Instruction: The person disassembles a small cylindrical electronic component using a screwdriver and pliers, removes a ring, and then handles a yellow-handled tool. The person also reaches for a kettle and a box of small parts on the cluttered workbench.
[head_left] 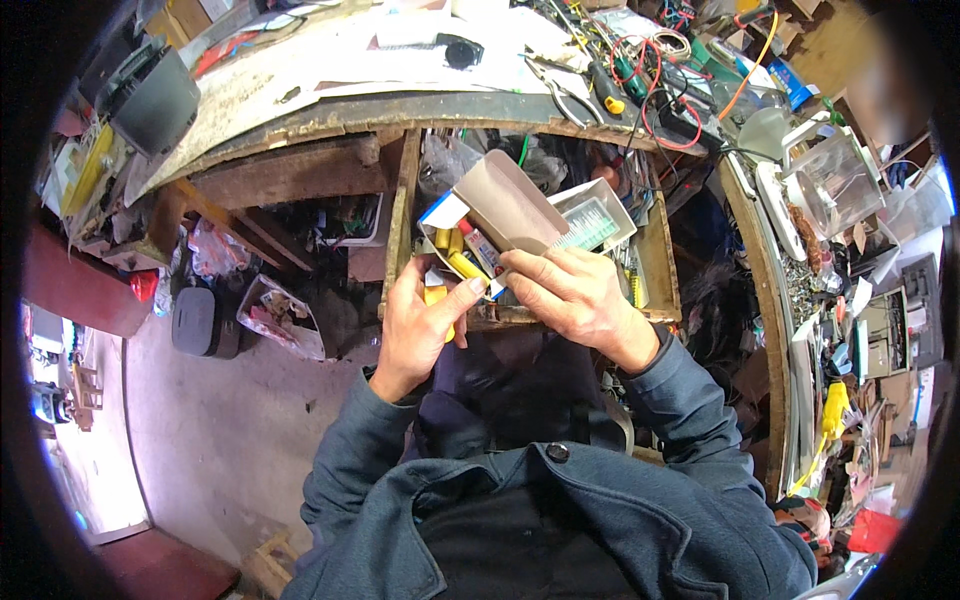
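Observation:
My left hand (410,325) is closed round the near left side of a small cardboard box (510,200), whose grey-brown flap stands raised. Inside the box lie several yellow cylinders (466,264) and a small white and red tube (481,247). Part of something yellow shows under my left thumb. At the box's near right corner, my right hand (580,300) pinches the edge with thumb and fingers, which cover much of that corner. Both hands are over the near side of an open wooden drawer (400,215).
In the drawer, a white container (622,212) holds green and white pieces. Above is a worn workbench (330,105) with pliers (565,95) and tangled wires. A cluttered side bench (775,350) stands at the right. A bin (290,318) with scraps sits on the floor at the left.

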